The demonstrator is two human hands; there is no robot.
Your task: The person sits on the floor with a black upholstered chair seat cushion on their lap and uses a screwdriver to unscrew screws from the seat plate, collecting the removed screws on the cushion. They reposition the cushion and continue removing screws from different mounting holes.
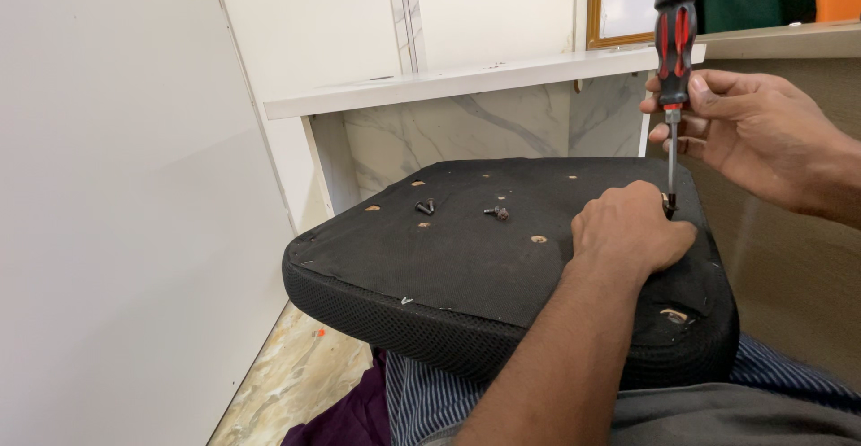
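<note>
The seat pad (484,249) lies underside up across my lap, two loose bolts (425,205) sitting near its far edge. My left hand (628,231) is closed in a fist on the pad's right edge, steadying the tip — my right hand (753,132) grips the screwdriver (674,33) shaft, upright there. I'd keep it vertical, pressing down firmly, so the tip stays seated.
</note>
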